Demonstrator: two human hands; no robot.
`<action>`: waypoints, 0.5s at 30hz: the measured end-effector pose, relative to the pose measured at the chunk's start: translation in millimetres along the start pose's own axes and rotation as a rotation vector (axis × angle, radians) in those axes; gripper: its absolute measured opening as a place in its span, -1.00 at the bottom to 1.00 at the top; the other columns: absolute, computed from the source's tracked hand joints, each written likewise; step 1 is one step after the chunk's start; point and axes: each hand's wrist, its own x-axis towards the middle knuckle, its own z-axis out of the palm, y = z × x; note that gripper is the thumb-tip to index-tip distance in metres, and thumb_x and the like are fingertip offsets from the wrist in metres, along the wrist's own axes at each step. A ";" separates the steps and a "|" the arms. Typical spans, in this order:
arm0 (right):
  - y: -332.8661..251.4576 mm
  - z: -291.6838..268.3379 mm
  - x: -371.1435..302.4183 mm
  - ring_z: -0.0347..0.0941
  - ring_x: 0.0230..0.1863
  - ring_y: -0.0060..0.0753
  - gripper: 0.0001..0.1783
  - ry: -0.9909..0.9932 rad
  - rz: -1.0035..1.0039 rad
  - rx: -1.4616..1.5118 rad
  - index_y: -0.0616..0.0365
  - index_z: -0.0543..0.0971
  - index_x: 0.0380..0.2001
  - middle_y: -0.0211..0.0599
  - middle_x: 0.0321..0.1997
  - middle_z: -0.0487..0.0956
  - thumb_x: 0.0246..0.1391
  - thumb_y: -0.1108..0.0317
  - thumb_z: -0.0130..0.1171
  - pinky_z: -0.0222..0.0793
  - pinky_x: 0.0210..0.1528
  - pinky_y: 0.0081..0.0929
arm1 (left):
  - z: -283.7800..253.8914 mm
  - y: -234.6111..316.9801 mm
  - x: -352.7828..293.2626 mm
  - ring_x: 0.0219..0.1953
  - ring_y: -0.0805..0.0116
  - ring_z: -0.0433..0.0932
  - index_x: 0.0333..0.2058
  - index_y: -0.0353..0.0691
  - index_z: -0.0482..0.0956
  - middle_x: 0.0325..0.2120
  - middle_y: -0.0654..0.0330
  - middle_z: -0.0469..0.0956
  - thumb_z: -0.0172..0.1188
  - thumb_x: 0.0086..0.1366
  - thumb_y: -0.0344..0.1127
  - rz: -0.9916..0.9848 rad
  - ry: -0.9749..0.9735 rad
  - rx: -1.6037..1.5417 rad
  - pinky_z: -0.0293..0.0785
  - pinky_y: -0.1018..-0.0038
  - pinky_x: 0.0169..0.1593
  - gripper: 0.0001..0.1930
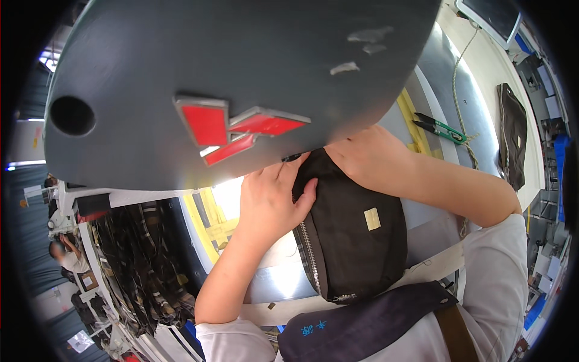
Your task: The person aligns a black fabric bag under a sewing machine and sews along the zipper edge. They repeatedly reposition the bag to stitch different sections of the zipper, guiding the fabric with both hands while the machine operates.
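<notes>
A: What's at the left edge?
B: A person (73, 260) in the background, then a heap of dark checked cloth (142, 259).

A: And next along?
B: A big dark machine (139, 72) with a red badge (205, 123), filling the top. Below it, the left hand (271, 196) lies with its thumb spread from the fingers, the thumb resting on a black pouch (356, 259).

A: Where's that pouch, exactly?
B: On the table (274, 285), partly between the hands, its far end up at the machine's lower edge. A zip (310, 253) runs down its left side, and a pale yellow patch (372, 219) sits on top.

A: The right hand (368, 158)?
B: Over the pouch's far right edge. Its fingertips are hidden by the machine, so I can't tell whether they're pinched together.

A: Further right?
B: Green-handled snips (446, 131), a cord (456, 78), a screen (493, 17) and another dark zipped pouch (512, 139).
</notes>
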 end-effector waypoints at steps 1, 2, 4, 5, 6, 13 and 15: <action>-0.8 0.1 0.3 0.39 -0.19 -0.44 -0.79 -0.001 0.006 0.002 0.18 0.65 -0.40 -0.40 -0.24 0.45 -0.16 0.36 0.15 0.41 -0.17 -0.55 | -1.1 0.8 0.0 -0.10 0.14 0.56 -0.06 -0.23 0.56 -0.03 0.19 0.55 0.35 -0.06 -0.38 0.005 -0.007 0.007 0.45 0.30 -0.01 -0.52; -1.4 0.1 0.7 0.39 -0.19 -0.44 -0.79 -0.003 0.011 0.005 0.18 0.65 -0.40 -0.41 -0.24 0.45 -0.16 0.36 0.15 0.40 -0.17 -0.55 | -1.6 1.4 0.5 -0.10 0.15 0.56 -0.07 -0.23 0.57 -0.04 0.19 0.55 0.35 -0.06 -0.38 0.019 -0.006 0.038 0.45 0.30 -0.01 -0.52; -1.6 -0.6 1.2 0.39 -0.19 -0.44 -0.79 -0.006 0.009 -0.009 0.18 0.65 -0.40 -0.41 -0.24 0.45 -0.16 0.36 0.15 0.40 -0.17 -0.55 | -1.2 2.5 1.6 -0.11 0.17 0.57 -0.07 -0.24 0.57 -0.04 0.19 0.55 0.35 -0.05 -0.38 0.049 -0.004 0.097 0.45 0.32 -0.02 -0.53; -1.8 -0.5 1.2 0.39 -0.19 -0.44 -0.78 -0.008 0.007 -0.016 0.17 0.65 -0.40 -0.41 -0.24 0.45 -0.16 0.36 0.15 0.40 -0.17 -0.56 | -1.0 2.8 1.7 -0.11 0.17 0.57 -0.07 -0.24 0.57 -0.05 0.20 0.55 0.34 -0.05 -0.37 0.051 -0.009 0.102 0.45 0.32 -0.02 -0.53; -1.4 -0.4 1.2 0.39 -0.19 -0.44 -0.78 -0.002 0.004 -0.018 0.17 0.65 -0.40 -0.41 -0.24 0.45 -0.17 0.35 0.15 0.40 -0.17 -0.56 | -1.4 3.1 2.6 -0.11 0.18 0.57 -0.07 -0.24 0.57 -0.05 0.20 0.55 0.34 -0.05 -0.37 0.054 -0.011 0.109 0.45 0.33 -0.03 -0.53; -0.5 1.0 0.5 0.40 -0.19 -0.42 -0.78 0.005 -0.004 -0.015 0.18 0.65 -0.39 -0.40 -0.24 0.45 -0.14 0.35 0.15 0.40 -0.17 -0.54 | -3.1 2.2 4.1 -0.12 0.19 0.58 -0.08 -0.24 0.58 -0.07 0.19 0.56 0.34 -0.04 -0.35 0.055 -0.011 0.087 0.45 0.32 -0.02 -0.54; 0.1 0.9 0.7 0.41 -0.18 -0.41 -0.78 -0.010 -0.009 -0.006 0.18 0.65 -0.39 -0.39 -0.24 0.45 -0.12 0.35 0.15 0.40 -0.17 -0.53 | -3.1 2.1 3.9 -0.12 0.18 0.58 -0.08 -0.24 0.58 -0.07 0.18 0.56 0.34 -0.04 -0.35 0.053 -0.010 0.086 0.45 0.32 -0.02 -0.54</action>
